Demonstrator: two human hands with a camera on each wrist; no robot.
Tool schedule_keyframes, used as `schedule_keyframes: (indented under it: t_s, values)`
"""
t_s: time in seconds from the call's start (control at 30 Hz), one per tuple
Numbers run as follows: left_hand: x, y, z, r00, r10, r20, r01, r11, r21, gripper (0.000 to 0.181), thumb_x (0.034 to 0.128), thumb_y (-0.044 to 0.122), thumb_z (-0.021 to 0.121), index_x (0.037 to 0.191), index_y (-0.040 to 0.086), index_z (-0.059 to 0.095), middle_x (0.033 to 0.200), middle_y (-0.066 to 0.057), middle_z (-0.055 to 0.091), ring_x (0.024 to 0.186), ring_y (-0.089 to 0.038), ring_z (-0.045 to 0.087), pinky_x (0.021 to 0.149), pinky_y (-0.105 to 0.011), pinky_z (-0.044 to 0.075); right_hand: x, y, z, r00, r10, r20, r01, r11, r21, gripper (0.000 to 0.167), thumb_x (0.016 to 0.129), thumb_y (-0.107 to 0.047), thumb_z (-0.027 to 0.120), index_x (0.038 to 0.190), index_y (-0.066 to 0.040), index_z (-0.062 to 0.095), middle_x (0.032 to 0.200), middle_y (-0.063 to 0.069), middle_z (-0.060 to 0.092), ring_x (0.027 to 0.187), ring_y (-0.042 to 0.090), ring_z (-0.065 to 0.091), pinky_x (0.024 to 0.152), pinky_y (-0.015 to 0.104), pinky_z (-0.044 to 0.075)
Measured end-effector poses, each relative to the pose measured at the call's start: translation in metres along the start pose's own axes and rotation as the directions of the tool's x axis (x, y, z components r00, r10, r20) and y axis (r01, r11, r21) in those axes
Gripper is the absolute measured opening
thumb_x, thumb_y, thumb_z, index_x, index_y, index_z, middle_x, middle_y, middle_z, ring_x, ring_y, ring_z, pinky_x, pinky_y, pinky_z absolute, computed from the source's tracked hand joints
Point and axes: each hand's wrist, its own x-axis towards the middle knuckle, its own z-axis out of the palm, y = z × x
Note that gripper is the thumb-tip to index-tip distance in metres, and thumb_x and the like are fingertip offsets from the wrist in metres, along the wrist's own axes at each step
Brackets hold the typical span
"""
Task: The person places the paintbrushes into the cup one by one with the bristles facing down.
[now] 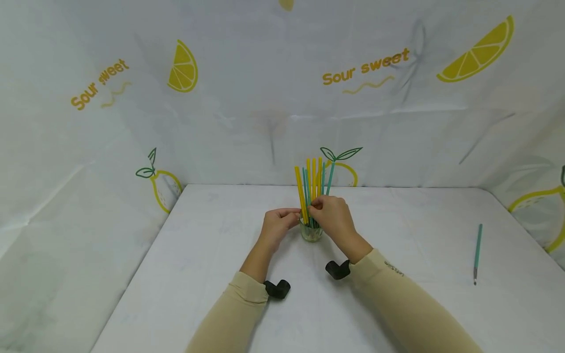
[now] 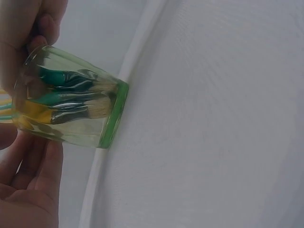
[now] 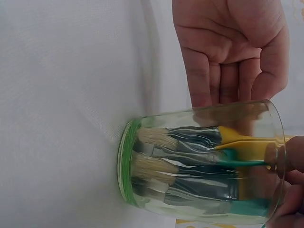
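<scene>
A greenish clear glass (image 1: 311, 234) stands upright on the white table with several yellow and teal paintbrushes (image 1: 300, 189) in it, bristles down. Through its wall the bristles (image 3: 154, 168) show near the thick green base (image 2: 114, 116). My left hand (image 1: 277, 226) is at the glass's left side; its nearly straight fingers (image 2: 50, 164) touch the wall, with the thumb near the rim. From the right, my right hand (image 1: 334, 218) pinches a paintbrush handle just above the rim, fingers curled. Which handle it pinches is hidden among the others.
A single teal paintbrush (image 1: 478, 247) lies on the right part of the table (image 1: 410, 299). Behind the table's far edge hangs a white cloth (image 1: 247, 98) printed with lemons and lettering. A black wrist mount (image 1: 277, 289) sits on each sleeve cuff.
</scene>
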Motion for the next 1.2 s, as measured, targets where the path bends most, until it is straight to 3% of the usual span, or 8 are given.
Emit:
schedule_keyframes:
  t_s: [0.37,0.63,0.8,0.9,1.03,1.13,1.2]
  values:
    - [-0.003,0.004,0.000,1.000,0.013,-0.017,-0.013,1.000,0.003,0.025,0.0870,0.009,0.063,0.106,-0.002,0.074,0.109,-0.014,0.073,0.094,-0.018,0.072,0.089,-0.031,0.056,-0.001,0.002,-0.004,0.998,-0.050,-0.031,0.050,0.999,-0.015,0.017,0.088,-0.019,0.071,0.091,-0.002,0.076,0.082,0.008,0.075,0.068,0.016,0.067,0.059,0.030,0.056]
    - [0.002,0.001,-0.004,1.000,0.012,-0.017,-0.013,1.000,-0.005,0.025,0.0876,0.011,0.064,0.106,-0.002,0.074,0.111,-0.013,0.073,0.094,-0.018,0.072,0.089,-0.031,0.056,-0.004,0.015,-0.026,0.991,-0.109,-0.079,0.105,0.993,-0.059,0.019,0.090,-0.024,0.070,0.092,-0.005,0.076,0.073,0.006,0.071,0.056,0.014,0.056,0.051,0.028,0.046]
    - [0.004,0.000,-0.005,1.000,0.005,-0.020,-0.005,1.000,-0.017,0.025,0.0876,0.010,0.064,0.107,-0.003,0.074,0.112,-0.013,0.072,0.095,-0.018,0.072,0.089,-0.031,0.056,-0.005,0.038,-0.058,0.985,-0.112,-0.135,0.099,0.990,-0.098,0.020,0.091,-0.024,0.070,0.093,-0.004,0.075,0.076,0.010,0.072,0.061,0.019,0.061,0.053,0.030,0.048]
    - [0.005,0.000,-0.005,1.000,-0.002,-0.021,0.001,1.000,-0.027,0.024,0.0882,0.009,0.064,0.107,-0.003,0.073,0.112,-0.014,0.072,0.097,-0.018,0.072,0.088,-0.031,0.056,-0.004,0.059,-0.087,0.987,-0.070,-0.145,0.053,0.992,-0.117,0.023,0.091,-0.023,0.068,0.096,-0.002,0.075,0.082,0.015,0.073,0.066,0.024,0.064,0.055,0.033,0.048]
    - [0.006,0.001,-0.005,0.999,-0.022,-0.027,0.021,1.000,-0.022,0.023,0.0887,0.009,0.065,0.107,-0.001,0.074,0.113,-0.013,0.072,0.098,-0.018,0.071,0.089,-0.030,0.056,-0.009,0.095,-0.129,0.996,0.062,-0.070,-0.074,0.981,-0.177,0.034,0.095,-0.031,0.063,0.106,0.000,0.071,0.096,0.022,0.070,0.080,0.034,0.064,0.061,0.041,0.050]
    - [0.006,0.002,-0.004,0.999,-0.038,-0.031,0.037,0.999,-0.015,0.023,0.0888,0.010,0.065,0.107,-0.001,0.074,0.113,-0.011,0.072,0.098,-0.018,0.071,0.088,-0.030,0.056,-0.016,0.128,-0.159,0.986,0.165,0.000,-0.160,0.960,-0.229,0.043,0.096,-0.037,0.059,0.112,0.002,0.066,0.106,0.027,0.066,0.088,0.038,0.062,0.065,0.044,0.051]
    - [0.006,0.002,-0.004,0.999,-0.044,-0.030,0.043,0.999,-0.019,0.022,0.0889,0.010,0.065,0.106,0.000,0.074,0.113,-0.011,0.072,0.097,-0.017,0.071,0.088,-0.030,0.056,-0.023,0.151,-0.177,0.977,0.211,0.026,-0.198,0.946,-0.256,0.047,0.096,-0.040,0.058,0.113,0.003,0.065,0.108,0.029,0.064,0.085,0.037,0.062,0.063,0.043,0.051]
